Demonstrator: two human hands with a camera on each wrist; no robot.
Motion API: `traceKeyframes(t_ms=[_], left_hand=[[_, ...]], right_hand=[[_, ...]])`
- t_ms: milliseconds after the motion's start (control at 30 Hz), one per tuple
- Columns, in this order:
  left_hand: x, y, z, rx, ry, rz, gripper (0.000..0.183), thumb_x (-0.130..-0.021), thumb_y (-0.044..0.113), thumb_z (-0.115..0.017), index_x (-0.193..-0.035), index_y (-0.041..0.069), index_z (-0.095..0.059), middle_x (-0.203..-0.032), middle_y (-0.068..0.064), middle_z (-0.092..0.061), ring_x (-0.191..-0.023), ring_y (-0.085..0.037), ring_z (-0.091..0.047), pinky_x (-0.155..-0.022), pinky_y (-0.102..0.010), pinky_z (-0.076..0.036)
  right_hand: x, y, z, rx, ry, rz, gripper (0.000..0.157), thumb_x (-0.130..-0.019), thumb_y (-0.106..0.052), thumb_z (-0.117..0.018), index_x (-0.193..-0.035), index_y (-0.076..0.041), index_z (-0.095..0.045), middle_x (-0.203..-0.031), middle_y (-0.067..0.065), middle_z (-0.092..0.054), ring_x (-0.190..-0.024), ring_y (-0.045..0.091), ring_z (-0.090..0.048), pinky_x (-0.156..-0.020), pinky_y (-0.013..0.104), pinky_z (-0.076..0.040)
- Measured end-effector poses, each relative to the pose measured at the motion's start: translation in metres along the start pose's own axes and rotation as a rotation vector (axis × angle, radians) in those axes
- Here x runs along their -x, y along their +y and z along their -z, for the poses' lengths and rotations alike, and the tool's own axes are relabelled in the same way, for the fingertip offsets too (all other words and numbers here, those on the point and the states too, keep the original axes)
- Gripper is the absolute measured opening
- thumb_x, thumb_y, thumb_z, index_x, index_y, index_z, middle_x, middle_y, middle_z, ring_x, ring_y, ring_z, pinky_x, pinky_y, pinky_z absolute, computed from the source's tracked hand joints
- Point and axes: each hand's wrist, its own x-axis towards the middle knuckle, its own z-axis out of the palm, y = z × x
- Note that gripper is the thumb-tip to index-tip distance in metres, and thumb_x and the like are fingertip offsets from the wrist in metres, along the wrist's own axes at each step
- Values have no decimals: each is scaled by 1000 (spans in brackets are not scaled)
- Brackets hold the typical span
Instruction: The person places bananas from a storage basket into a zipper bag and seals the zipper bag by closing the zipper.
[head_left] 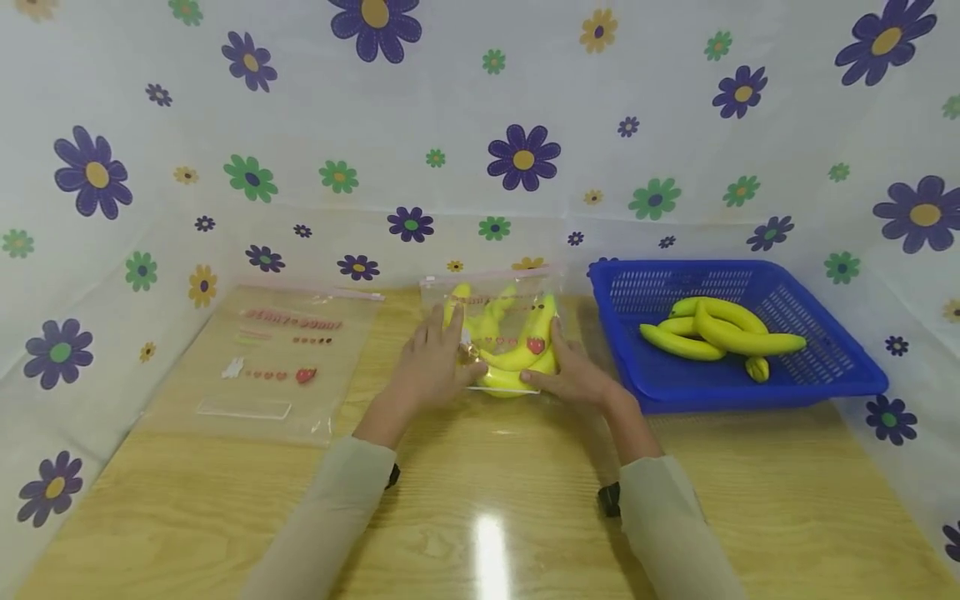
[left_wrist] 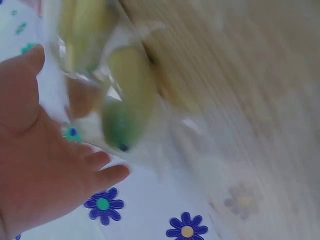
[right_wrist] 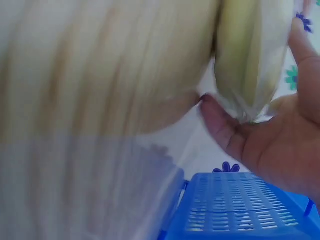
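Note:
A clear zip bag [head_left: 491, 327] with several yellow bananas [head_left: 517, 358] inside lies at the middle of the table, its zip edge toward the back. My left hand [head_left: 432, 360] is at the bag's left side, fingers extended and thumb near the lower edge. In the left wrist view, that hand [left_wrist: 55, 150] is spread beside the bagged bananas [left_wrist: 130, 95]. On the opposite side my right hand [head_left: 573, 371] touches the bag, thumb across its lower right corner. The right wrist view shows the hand [right_wrist: 280, 135] spread around the bag's end, without curled fingers.
A blue basket [head_left: 750, 390] with several loose bananas [head_left: 708, 329] stands on the right. Another zip bag [head_left: 262, 358] lies flat at the left of the wooden table [head_left: 480, 483]. Flower-patterned cloth [head_left: 450, 108] hangs behind and along both sides.

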Motion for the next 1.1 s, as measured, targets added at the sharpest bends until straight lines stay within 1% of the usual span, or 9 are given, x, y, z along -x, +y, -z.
traceKeyframes(t_ms=[100, 167, 267, 367, 467, 633, 833, 933, 1100], left_hand=[[10, 1, -4, -28, -53, -33, 97, -97, 64, -44, -159, 8, 5, -163, -25, 5, -149, -47, -4, -116, -64, -20], [15, 2, -4, -26, -80, -42, 97, -98, 63, -44, -159, 7, 7, -163, -25, 4, -149, -46, -2, -116, -64, -19], [15, 1, -1, -29, -76, -52, 97, -98, 60, -46, -158, 5, 7, -163, -25, 1, -149, -46, -5, -116, -64, -19], [12, 1, 2, -15, -100, -58, 98, -98, 59, -47, -158, 4, 8, -163, -25, 1, -149, -46, -4, -116, -64, -18], [10, -3, 4, 41, -128, -53, 99, -98, 60, -48, -158, 6, 9, -163, -25, 4, -150, -44, -1, -117, -63, -15], [13, -11, 3, 86, -122, -8, 101, -97, 60, -48, -157, 5, 11, -162, -27, 7, -149, -47, -1, -118, -62, -14], [5, -3, 3, 111, -153, 18, 96, -100, 56, -45, -157, 6, 14, -162, -27, 7, -149, -47, -1, -119, -59, -14], [3, 0, 3, 102, -163, 36, 96, -100, 57, -45, -157, 7, 14, -162, -27, 6, -149, -48, -2, -118, -60, -14], [9, -1, 2, 63, -176, 58, 95, -100, 60, -42, -157, 9, 14, -163, -24, 8, -149, -46, 0, -118, -62, -13]], right_hand=[[8, -3, -1, -8, 29, 6, 108, -92, -45, -67, -158, -8, 11, -163, 25, -1, -150, 43, -4, -118, 61, -15], [11, -6, -1, 4, 34, 10, 109, -91, -45, -69, -159, -10, 9, -164, 23, 3, -150, 43, 0, -118, 62, -14], [12, -10, 0, 49, 27, -2, 110, -89, -49, -69, -159, -13, 7, -164, 23, 4, -150, 42, 1, -118, 61, -15], [13, -12, 0, 69, 16, -33, 110, -90, -51, -68, -159, -12, 8, -162, 27, 5, -150, 44, 1, -117, 63, -16], [14, -13, -2, 64, 17, -65, 107, -91, -50, -66, -159, -12, 8, -162, 28, 7, -150, 45, 3, -116, 64, -16], [15, -17, -7, 72, 35, -74, 100, -94, -47, -65, -160, -12, 0, -161, 30, 8, -149, 47, 1, -116, 64, -16], [13, -14, -6, 64, 63, -72, 94, -96, -44, -62, -160, -12, -2, -161, 31, 9, -148, 49, 0, -116, 65, -15], [13, -10, -6, 76, 72, -79, 92, -96, -44, -62, -160, -13, -4, -161, 31, 7, -148, 49, -2, -116, 65, -16], [15, -11, -7, 109, 84, -58, 87, -96, -43, -62, -160, -12, -11, -159, 35, 4, -145, 54, -10, -114, 66, -20]])
